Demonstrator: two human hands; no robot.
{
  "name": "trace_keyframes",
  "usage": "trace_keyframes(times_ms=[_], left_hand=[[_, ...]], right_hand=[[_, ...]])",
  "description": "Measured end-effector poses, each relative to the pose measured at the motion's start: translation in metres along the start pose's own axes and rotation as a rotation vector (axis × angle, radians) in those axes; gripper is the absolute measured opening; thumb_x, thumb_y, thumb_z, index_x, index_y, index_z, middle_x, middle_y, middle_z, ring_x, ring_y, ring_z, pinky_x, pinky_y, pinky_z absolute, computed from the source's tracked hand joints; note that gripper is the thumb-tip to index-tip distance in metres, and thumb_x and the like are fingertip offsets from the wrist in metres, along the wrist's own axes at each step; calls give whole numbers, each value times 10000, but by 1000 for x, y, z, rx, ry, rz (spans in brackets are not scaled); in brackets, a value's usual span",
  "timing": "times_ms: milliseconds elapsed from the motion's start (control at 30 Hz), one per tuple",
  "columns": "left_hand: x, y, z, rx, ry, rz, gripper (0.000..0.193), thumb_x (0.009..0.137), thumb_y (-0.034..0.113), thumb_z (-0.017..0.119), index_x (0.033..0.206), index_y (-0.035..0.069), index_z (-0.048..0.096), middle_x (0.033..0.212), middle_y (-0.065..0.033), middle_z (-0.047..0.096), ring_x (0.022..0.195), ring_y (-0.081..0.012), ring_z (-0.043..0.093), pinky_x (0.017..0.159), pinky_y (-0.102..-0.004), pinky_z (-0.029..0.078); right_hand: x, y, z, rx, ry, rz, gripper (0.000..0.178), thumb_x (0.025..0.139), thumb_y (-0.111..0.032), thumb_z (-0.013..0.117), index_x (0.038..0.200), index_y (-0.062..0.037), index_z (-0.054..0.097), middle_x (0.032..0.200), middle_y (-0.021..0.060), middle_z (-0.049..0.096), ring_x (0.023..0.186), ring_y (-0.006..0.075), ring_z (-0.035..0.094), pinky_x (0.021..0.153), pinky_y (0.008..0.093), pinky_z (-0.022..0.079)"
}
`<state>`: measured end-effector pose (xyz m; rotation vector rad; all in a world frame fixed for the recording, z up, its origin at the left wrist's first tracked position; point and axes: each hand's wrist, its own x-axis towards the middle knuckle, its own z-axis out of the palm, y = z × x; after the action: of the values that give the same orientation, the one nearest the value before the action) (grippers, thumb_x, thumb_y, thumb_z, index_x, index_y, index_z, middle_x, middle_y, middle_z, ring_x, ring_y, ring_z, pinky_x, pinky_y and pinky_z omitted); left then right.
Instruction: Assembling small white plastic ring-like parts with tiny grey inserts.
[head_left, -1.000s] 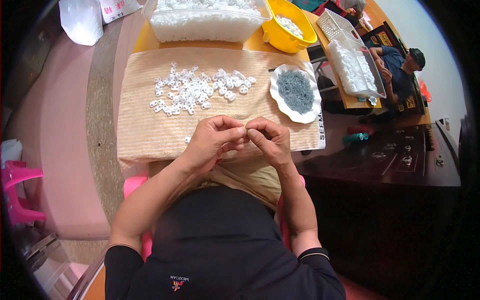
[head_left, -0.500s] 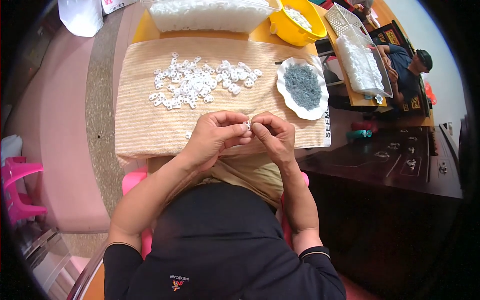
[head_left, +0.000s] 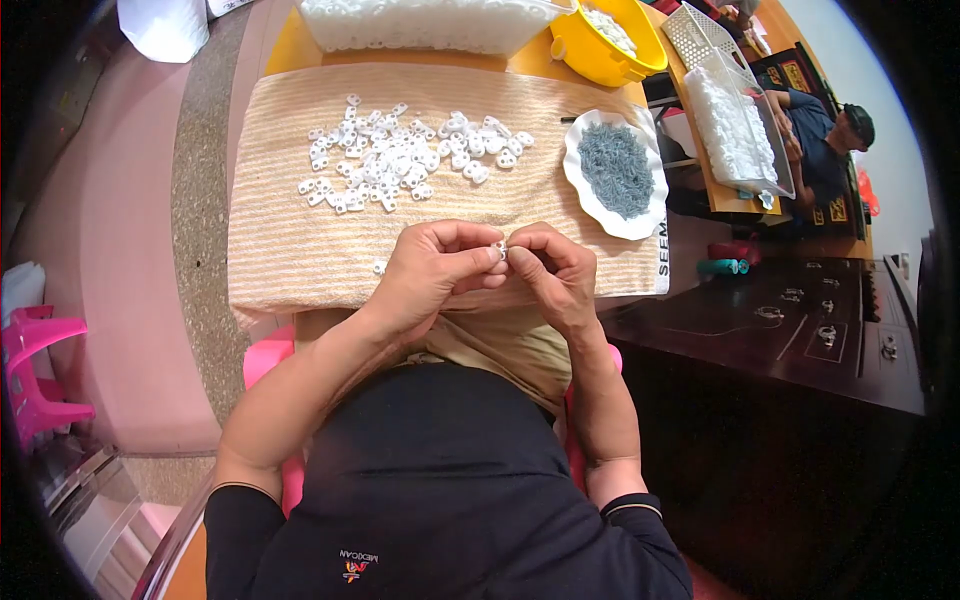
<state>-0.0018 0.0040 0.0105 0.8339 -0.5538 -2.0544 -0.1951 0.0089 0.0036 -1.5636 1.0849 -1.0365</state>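
Note:
My left hand (head_left: 432, 265) pinches a small white plastic piece (head_left: 501, 250) between thumb and forefinger. From the other side, the thumb and forefinger of my right hand (head_left: 556, 270) close on the same spot; whatever they grip is too small to make out. Beyond my hands a loose pile of white two-holed plastic pieces (head_left: 385, 160) lies on a striped towel (head_left: 280, 230), with a smaller cluster (head_left: 478, 145) to its right. One stray piece (head_left: 379, 267) rests beside my left hand. To the right, a white scalloped dish (head_left: 572, 180) holds many thin grey bits (head_left: 615, 172).
At the far edge stand a clear bin of white pieces (head_left: 430, 28) and a yellow basin (head_left: 575, 60). Another person (head_left: 815, 140) sits at a table on the right, by a second clear bin (head_left: 740, 135). A dark cabinet (head_left: 740, 330) is at my right, a pink stool (head_left: 45, 370) at far left.
The view has shifted slightly, so the dish and basin appear a little farther right. My hands keep the same pinch on the small white piece, with hardly any finger movement.

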Motion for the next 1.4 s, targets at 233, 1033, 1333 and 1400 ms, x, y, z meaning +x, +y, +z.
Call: trace_keyframes(times_ms=[233, 1033, 1333, 1400], left_hand=[[1, -3, -4, 17, -17, -3, 188, 878, 47, 658, 1052, -22, 636, 946, -84, 672, 826, -137, 659, 770, -268, 576], [1, -11, -2, 218, -31, 164, 204, 865, 20, 667, 1053, -58, 647, 897, -96, 683, 776, -127, 652, 726, -247, 556], [1, -7, -3, 160, -18, 128, 188, 873, 14, 653, 1042, -66, 639, 900, -104, 680, 776, -134, 654, 732, -250, 555], [3, -9, -3, 104, -31, 126, 186, 873, 15, 653, 1040, -65, 636, 896, -107, 679, 777, -142, 657, 733, -253, 558]], right_hand=[[-1, -2, 1, -1, -15, 18, 70, 924, -34, 608, 925, 34, 626, 892, 39, 618, 795, 76, 564, 705, 207, 454], [-4, -8, 7, 33, -33, 61, 123, 954, -69, 574, 909, 36, 618, 803, 37, 663, 742, 74, 604, 678, 209, 484], [-4, -7, 4, 131, -30, 127, 136, 956, -85, 582, 987, 38, 632, 868, 40, 673, 797, 76, 616, 731, 208, 497], [-4, -10, 5, 174, -23, 143, 135, 952, -82, 587, 995, 38, 633, 874, 41, 674, 806, 77, 618, 740, 210, 499]])
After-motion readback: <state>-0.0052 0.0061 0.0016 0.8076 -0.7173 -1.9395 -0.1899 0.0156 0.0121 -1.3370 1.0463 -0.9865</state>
